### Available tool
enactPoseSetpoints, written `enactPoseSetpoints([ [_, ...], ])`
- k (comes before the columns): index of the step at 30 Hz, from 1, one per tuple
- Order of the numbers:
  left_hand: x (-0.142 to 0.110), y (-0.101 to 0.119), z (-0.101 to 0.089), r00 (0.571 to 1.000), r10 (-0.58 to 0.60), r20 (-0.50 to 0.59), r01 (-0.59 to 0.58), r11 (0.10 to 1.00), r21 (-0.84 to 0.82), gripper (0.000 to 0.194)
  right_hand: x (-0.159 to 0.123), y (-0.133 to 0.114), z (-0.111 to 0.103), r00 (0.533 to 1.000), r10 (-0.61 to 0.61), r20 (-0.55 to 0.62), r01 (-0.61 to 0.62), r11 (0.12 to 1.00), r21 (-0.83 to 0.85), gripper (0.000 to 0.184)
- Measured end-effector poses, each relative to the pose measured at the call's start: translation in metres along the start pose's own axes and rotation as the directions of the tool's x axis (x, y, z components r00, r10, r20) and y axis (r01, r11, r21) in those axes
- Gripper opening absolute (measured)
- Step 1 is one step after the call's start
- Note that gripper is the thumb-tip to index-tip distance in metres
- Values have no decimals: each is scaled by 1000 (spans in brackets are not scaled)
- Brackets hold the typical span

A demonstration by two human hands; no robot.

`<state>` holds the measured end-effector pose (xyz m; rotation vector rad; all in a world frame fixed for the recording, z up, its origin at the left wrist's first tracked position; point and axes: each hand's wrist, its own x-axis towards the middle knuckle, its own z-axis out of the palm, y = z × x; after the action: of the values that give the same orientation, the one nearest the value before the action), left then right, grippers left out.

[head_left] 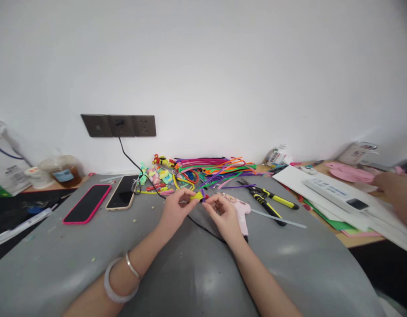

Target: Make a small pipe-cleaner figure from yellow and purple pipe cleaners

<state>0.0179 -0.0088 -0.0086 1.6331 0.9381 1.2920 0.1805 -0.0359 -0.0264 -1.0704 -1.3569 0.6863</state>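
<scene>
Between my hands is a small yellow-and-purple pipe cleaner piece (197, 196), with a bit of red beside it. My left hand (177, 209) pinches its yellow part between thumb and fingertips. The fingers of my right hand (225, 215) are closed at its purple end; the exact grip is too small to make out. Right beside my right hand lies a pink hot glue gun (243, 213), partly covered by it. A translucent glue stick (279, 218) sticks out from the gun's back. Behind my hands lies a pile of colourful pipe cleaners (213, 166).
Yellow-and-black pliers (267, 200) lie to the right. Two phones, one pink-cased (87, 204) and one gold-edged (122, 193), are at left. A black cord (203, 227) runs from the wall sockets (119, 126). Papers (309, 193) and another person's hand (393, 187) are far right.
</scene>
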Motion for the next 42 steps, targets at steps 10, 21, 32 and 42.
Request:
enactPoseSetpoints([
  [10,6,-2,-5,978,-156,140,188,949,-253,33,3,-1,-9,995,-84,52,76,987,140,29],
  [21,6,-3,-4,984,-92,156,124,969,-212,29,1,0,-9,980,-183,72,179,982,62,21],
  [32,7,-3,-5,983,-67,173,102,973,-207,29,2,-2,-10,980,-170,108,161,983,82,14],
  [42,6,-3,-4,983,-66,174,99,976,-192,26,1,-4,-11,985,-73,154,50,988,149,19],
])
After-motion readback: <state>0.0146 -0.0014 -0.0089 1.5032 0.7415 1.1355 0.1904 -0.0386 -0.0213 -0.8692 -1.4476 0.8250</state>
